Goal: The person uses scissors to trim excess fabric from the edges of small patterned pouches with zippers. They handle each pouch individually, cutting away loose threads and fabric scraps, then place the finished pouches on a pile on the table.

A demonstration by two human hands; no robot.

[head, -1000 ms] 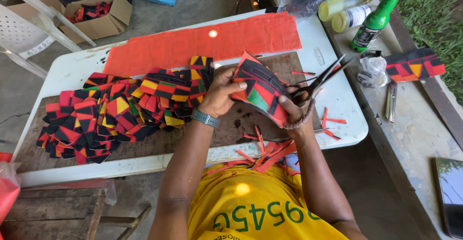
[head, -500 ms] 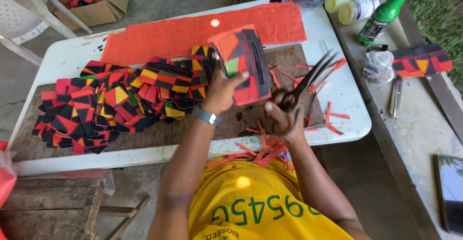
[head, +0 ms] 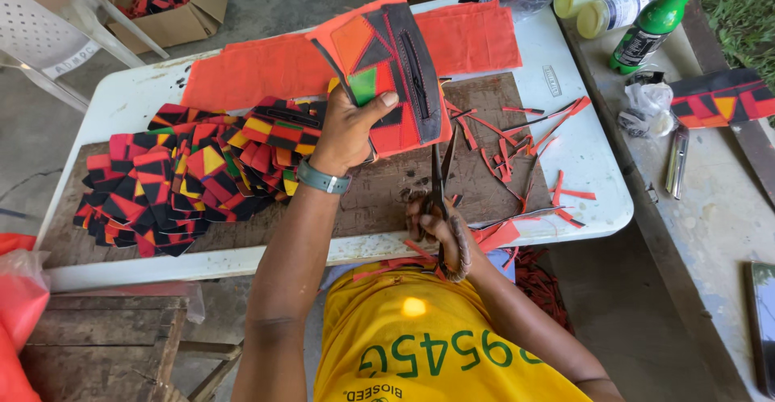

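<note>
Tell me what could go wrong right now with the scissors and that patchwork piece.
The scissors in the right hand point up at the patchwork piece, close under the left hand; a slip might nick the fingers or cut into the stitched panel. The piece is held in the air, unsupported, so the trim could wander. Red offcuts near the table edge may fall.

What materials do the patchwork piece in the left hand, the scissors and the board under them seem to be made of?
Patchwork piece: likely fabric or thin leatherette, matte, with visible stitch lines between red, orange, green and black patches; the left hand holds it up.
Scissors: dark metal blades, gripped by the right hand.
Board: looks like worn brown wood or hardboard, dull and scratched.
</note>
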